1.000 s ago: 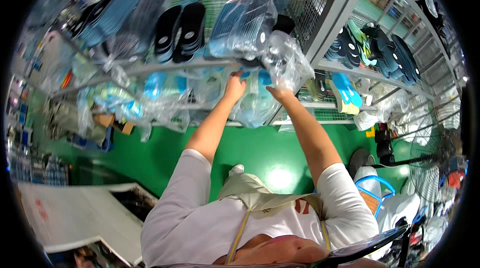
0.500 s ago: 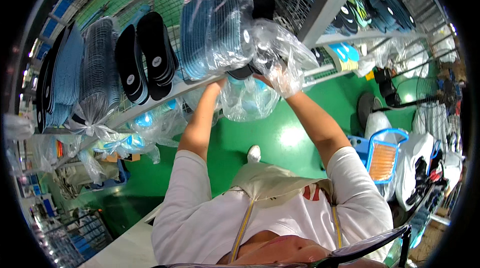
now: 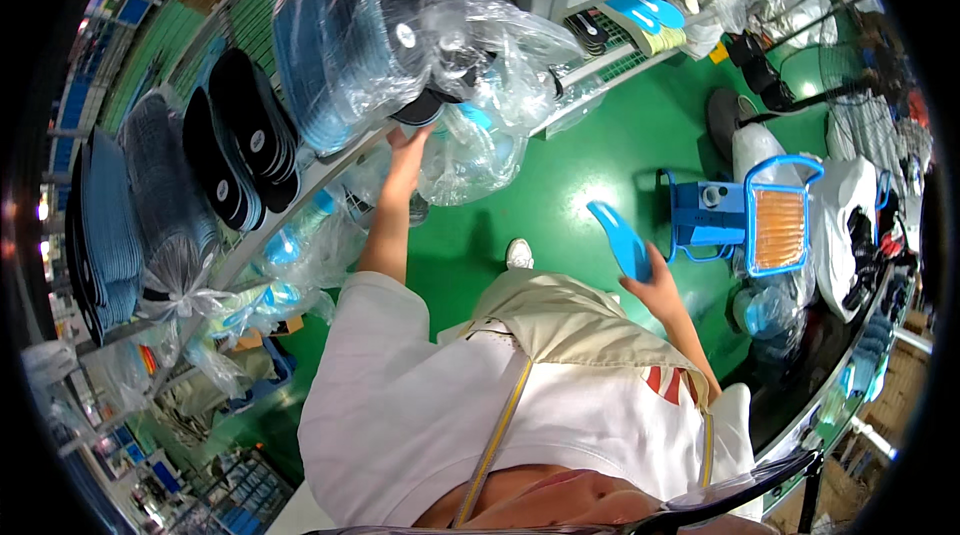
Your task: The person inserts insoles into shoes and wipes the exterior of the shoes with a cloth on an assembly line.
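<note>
The wire shelf (image 3: 300, 190) is crammed with big clear bags of insoles, and the biggest, a bag of blue insoles (image 3: 335, 45), leans out over its front edge with only the left hand (image 3: 408, 150) reaching up beneath it; I cannot tell if those fingers grip the plastic or just press on it. If that hand lets go, I'd say the slippery bag could slide off and drag the crumpled bag (image 3: 480, 125) beside it to the green floor (image 3: 580, 165). Smaller worry: the right hand (image 3: 655, 285), held low and well away from the shelf, has its fingers closed on a single blue insole (image 3: 622, 240) by one end, a hold that could slip.
</note>
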Demonstrator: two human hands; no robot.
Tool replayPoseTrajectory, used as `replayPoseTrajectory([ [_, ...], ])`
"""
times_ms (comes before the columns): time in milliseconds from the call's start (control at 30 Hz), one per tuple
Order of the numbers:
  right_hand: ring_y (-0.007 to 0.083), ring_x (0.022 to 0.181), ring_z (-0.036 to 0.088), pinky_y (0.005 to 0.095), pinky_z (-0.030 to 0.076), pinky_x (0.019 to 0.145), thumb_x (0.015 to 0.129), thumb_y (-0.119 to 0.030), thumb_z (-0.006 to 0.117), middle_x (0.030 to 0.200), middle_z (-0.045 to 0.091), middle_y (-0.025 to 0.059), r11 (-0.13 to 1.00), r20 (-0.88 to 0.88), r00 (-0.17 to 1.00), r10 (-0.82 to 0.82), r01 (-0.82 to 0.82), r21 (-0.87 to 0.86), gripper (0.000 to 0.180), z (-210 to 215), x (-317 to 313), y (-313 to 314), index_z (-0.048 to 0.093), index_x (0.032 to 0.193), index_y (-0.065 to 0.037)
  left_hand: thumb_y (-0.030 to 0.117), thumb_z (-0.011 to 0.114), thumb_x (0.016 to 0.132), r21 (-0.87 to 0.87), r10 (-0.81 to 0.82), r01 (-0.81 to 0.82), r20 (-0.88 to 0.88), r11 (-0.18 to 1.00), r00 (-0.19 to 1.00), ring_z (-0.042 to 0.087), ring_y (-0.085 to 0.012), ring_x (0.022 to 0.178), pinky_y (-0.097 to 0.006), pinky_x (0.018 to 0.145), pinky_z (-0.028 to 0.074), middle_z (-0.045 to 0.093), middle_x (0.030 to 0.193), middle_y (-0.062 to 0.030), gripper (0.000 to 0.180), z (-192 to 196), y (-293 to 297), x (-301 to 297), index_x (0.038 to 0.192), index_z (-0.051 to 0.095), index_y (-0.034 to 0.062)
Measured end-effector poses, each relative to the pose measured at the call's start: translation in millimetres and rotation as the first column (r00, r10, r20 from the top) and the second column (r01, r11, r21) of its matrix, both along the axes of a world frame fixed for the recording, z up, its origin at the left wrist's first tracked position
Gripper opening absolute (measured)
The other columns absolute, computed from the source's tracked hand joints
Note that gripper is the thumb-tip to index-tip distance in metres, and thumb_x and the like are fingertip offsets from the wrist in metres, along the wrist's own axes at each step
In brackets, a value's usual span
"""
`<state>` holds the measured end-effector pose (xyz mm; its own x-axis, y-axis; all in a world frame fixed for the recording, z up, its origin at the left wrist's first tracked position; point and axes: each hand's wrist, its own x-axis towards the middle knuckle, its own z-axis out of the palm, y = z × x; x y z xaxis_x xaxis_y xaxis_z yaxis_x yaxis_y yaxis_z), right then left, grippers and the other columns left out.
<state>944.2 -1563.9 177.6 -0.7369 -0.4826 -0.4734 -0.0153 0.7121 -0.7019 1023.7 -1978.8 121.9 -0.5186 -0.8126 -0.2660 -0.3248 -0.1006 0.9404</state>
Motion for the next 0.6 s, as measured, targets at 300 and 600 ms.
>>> replayPoseTrajectory([
  [300,0.0307,0.105,0.04,0.0341,0.033,0.086,0.057,-0.028,0.066,0.118,0.035,0.0235,0.883,0.129,0.884,-0.449,0.417,0.214,0.077,-63.4,100.1,153.2,0.03,0.119,0.0,0.029,0.061,0.061,-0.516,-0.208,0.362,0.331,0.777,0.92,0.046,-0.0271,0.094,-0.034,0.079,0.036,0.051,0.104,-0.0112,0.044,12.0,-37.6,-40.0,0.096,0.053,0.0033],
  [600,0.0346,0.104,0.039,0.0355,0.034,0.085,0.069,-0.034,0.053,0.114,0.037,0.0244,0.858,0.061,0.88,-0.47,0.44,0.263,0.051,-92.1,139.6,253.4,0.044,0.111,-0.006,0.03,0.057,0.066,-0.706,0.402,0.287,0.636,0.648,0.658,0.041,-0.0307,0.103,-0.043,0.082,0.035,0.043,0.113,-0.0137,0.051,23.8,-17.5,-58.7,0.111,0.043,0.0091],
])
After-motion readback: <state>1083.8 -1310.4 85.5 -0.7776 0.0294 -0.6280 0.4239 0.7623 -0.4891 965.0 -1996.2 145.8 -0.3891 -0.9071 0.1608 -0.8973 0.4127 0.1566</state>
